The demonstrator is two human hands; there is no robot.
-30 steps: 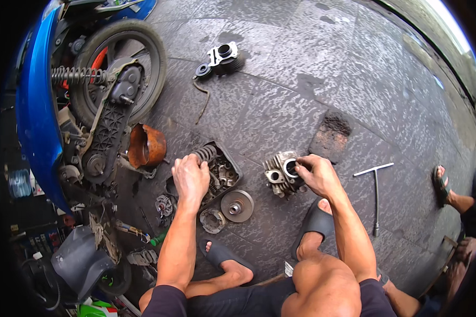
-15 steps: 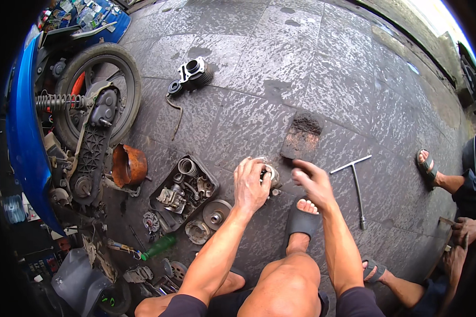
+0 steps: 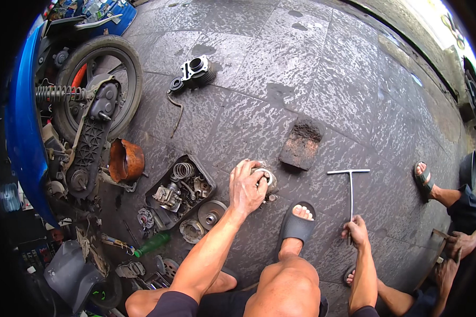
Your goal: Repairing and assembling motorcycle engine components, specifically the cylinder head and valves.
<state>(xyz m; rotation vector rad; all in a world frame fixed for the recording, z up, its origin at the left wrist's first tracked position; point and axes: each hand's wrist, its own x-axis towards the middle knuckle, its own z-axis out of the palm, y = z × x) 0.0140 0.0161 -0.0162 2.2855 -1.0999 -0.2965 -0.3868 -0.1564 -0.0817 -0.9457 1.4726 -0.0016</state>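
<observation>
In front of me a small metal engine part (image 3: 271, 179) sits on the floor, partly covered by my left hand (image 3: 247, 187). The fingers of that hand curl over its top and side. To the right, my right hand (image 3: 356, 231) is closed around the lower end of a long T-handle wrench (image 3: 351, 194). The wrench's crossbar points away from me. Just beyond the engine part lies a worn brick-like block (image 3: 300, 150) with a dark, crumbly far end.
At left stands a partly dismantled blue scooter (image 3: 24, 137) with its rear wheel (image 3: 135, 95). A tray (image 3: 209, 182) of engine parts, an orange rusty pot (image 3: 135, 161) and a green bottle (image 3: 154, 243) are nearby. Farther off rests a cylinder block (image 3: 202, 76). Another person's hands (image 3: 457, 245) are at right.
My right hand has moved right and toward me, from beside the engine part to the T-handle wrench, and has closed on its lower end. The wrench has turned slightly. My left hand stays on the part.
</observation>
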